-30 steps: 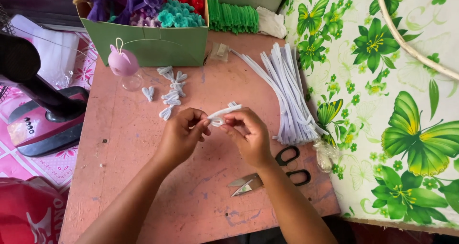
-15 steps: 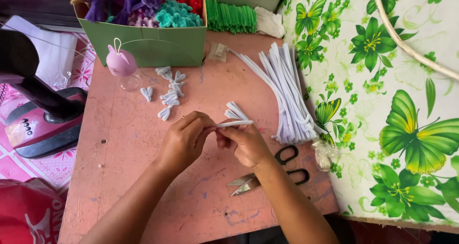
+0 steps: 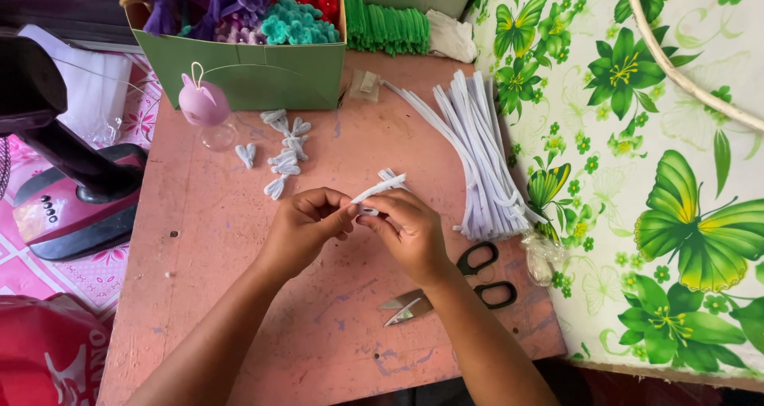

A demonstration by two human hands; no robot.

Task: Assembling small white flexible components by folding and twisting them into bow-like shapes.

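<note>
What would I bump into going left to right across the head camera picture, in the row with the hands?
Black stand → left hand → white pipe cleaner → right hand → pipe cleaner bundle → butterfly cloth.

Fuzzy white pipe cleaner (image 3: 380, 187) in hands, matt scuffed pink bench (image 3: 334, 326), glossy black-handled metal scissors (image 3: 454, 283), matt green cardboard box (image 3: 255, 76), glossy floral cloth (image 3: 637, 175)
</note>
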